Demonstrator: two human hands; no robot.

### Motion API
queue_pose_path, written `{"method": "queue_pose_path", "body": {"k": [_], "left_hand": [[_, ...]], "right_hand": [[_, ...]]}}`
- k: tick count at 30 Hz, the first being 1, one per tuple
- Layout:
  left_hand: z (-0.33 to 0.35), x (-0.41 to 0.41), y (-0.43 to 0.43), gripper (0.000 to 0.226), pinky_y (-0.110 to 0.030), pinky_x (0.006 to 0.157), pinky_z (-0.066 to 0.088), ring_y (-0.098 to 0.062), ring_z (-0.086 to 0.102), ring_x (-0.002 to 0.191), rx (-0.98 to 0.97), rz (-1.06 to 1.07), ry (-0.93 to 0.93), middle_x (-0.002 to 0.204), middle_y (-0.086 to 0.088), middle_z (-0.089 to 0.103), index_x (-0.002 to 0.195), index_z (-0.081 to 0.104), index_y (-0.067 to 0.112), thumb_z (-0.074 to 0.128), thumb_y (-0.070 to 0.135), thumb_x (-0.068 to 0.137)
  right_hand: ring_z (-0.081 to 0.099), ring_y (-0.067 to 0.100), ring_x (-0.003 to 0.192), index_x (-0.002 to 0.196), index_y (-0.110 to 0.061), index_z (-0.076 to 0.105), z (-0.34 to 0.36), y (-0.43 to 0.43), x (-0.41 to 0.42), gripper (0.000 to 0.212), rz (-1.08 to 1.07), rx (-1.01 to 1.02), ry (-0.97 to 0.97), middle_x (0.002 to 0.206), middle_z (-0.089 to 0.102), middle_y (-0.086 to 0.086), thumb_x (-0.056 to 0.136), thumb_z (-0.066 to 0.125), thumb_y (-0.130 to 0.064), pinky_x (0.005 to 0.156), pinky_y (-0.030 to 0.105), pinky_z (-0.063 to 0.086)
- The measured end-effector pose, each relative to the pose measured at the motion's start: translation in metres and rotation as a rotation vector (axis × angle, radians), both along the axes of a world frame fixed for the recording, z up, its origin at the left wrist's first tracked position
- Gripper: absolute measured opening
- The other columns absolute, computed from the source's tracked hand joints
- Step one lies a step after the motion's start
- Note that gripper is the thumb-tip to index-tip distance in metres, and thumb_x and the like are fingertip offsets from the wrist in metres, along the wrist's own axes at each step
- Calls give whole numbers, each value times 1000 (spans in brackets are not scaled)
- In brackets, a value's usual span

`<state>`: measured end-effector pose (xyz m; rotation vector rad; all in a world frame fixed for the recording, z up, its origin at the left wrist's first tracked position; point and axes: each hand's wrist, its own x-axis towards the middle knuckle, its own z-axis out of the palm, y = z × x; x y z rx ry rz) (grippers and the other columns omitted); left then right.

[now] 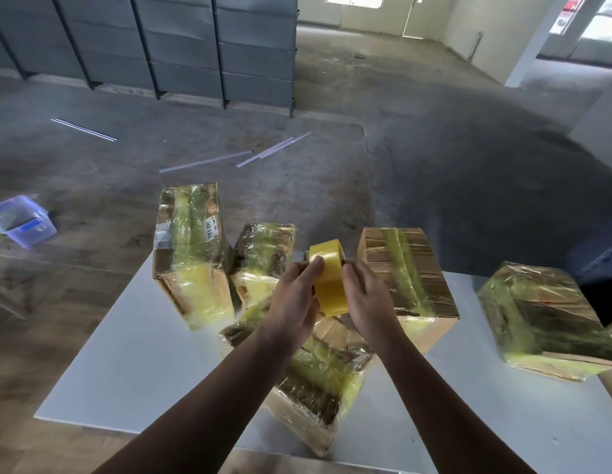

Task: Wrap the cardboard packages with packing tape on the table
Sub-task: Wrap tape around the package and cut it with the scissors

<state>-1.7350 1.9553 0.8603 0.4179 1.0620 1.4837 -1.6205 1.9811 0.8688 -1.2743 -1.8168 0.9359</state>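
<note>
- The concrete floor (434,148) stretches away beyond the worktop, with grey shelving (181,46) along the far left and a few pale strips (209,161) lying loose on it.
- The white worktop (133,354) carries the cardboard packages, spread out so each can be reached from the near edge.
- The tall package (190,258) stands on end at the far left with a small package (263,254) just beside it. Both shine with yellowish tape bands.
- The middle package (409,275) and the right package (544,313) sit well apart from each other and are also taped.
- The near package (318,381) lies tilted directly below the hands, partly hidden by the forearms. Its closeness suggests it is the one in hand, though it carries tape too.
- A clear plastic tub (22,220) sits off to the left, away from the work; what it rests on is unclear.
- The yellow tape roll (327,282) is held in the air above the near package, between both hands.
- The left hand (294,299) has its grip clamped on the roll's left side, and the right hand (366,295) has its grip closed on the right side. This probably steadies the roll while the loose end is found, but whether an end is lifted cannot be told.
</note>
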Motion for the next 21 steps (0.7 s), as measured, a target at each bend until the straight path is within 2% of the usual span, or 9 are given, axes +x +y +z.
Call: {"method": "queue_pose_path", "body": {"k": [2, 4, 6, 8, 11, 14, 15, 18, 21], "left_hand": [[2, -2, 0, 20, -33, 62, 50, -21, 62, 76, 1, -20, 52, 88, -13, 60, 103, 55, 4, 58, 22, 95], [7, -4, -2, 19, -29, 57, 50, -16, 61, 70, -20, -41, 123, 84, -8, 60, 104, 54, 5, 57, 22, 96], [10, -6, -1, 28, -29, 58, 52, -16, 61, 72, -58, -69, 138, 87, -9, 60, 112, 54, 1, 59, 22, 95], [15, -10, -2, 32, -30, 61, 56, -19, 64, 77, -128, -115, 207, 94, -13, 62, 114, 53, -1, 61, 23, 94], [18, -24, 1, 47, -32, 66, 57, -19, 62, 86, -177, -167, 613, 105, -11, 59, 117, 50, 4, 74, 25, 83], [25, -37, 2, 69, -22, 57, 53, -15, 60, 85, -16, -257, 859, 119, -3, 47, 135, 44, 16, 80, 20, 76], [29, -37, 1, 70, -21, 56, 53, -16, 63, 80, 11, -339, 893, 119, -3, 48, 139, 44, 19, 78, 19, 78], [39, -34, 0, 55, -26, 61, 58, -17, 64, 68, -42, -564, 947, 95, -3, 61, 137, 48, 19, 69, 19, 87], [39, -35, -1, 37, -35, 71, 60, -22, 68, 72, -107, -652, 913, 97, -9, 65, 125, 54, 17, 63, 17, 89]], "right_hand": [[57, 12, 81, 107, -18, 60, 5, 2, 1, 20, 55, -141, 86, 93, 61, 2, 102, 43, -26, 73, 31, 45], [57, 18, 82, 102, -15, 60, 6, 3, 5, 23, 116, -174, 108, 92, 61, 4, 98, 46, -33, 74, 35, 45], [60, 18, 91, 109, -18, 61, 5, 2, 6, 32, 172, -177, 59, 99, 64, 3, 91, 48, -41, 78, 35, 48], [62, 15, 91, 112, -19, 61, 4, 3, 7, 25, 186, -150, -12, 101, 66, 3, 96, 50, -34, 78, 33, 48], [53, 15, 66, 102, -15, 64, 4, 7, 10, 19, 143, -147, -8, 78, 61, 4, 93, 51, -25, 59, 30, 41], [41, 10, 54, 87, -5, 62, 12, 10, 13, 34, 88, -59, -61, 63, 48, 2, 84, 42, -33, 53, 29, 33], [41, 12, 54, 83, -2, 61, 14, 10, 12, 39, 87, -30, -68, 62, 47, 4, 87, 41, -35, 52, 30, 32], [46, 20, 51, 70, 1, 55, 20, 11, 10, 49, 60, 118, -225, 56, 50, 10, 102, 39, -32, 50, 27, 34], [54, 29, 50, 78, -4, 59, 18, 13, 8, 38, 140, 304, -421, 52, 51, 11, 103, 39, -23, 51, 37, 42]]}}
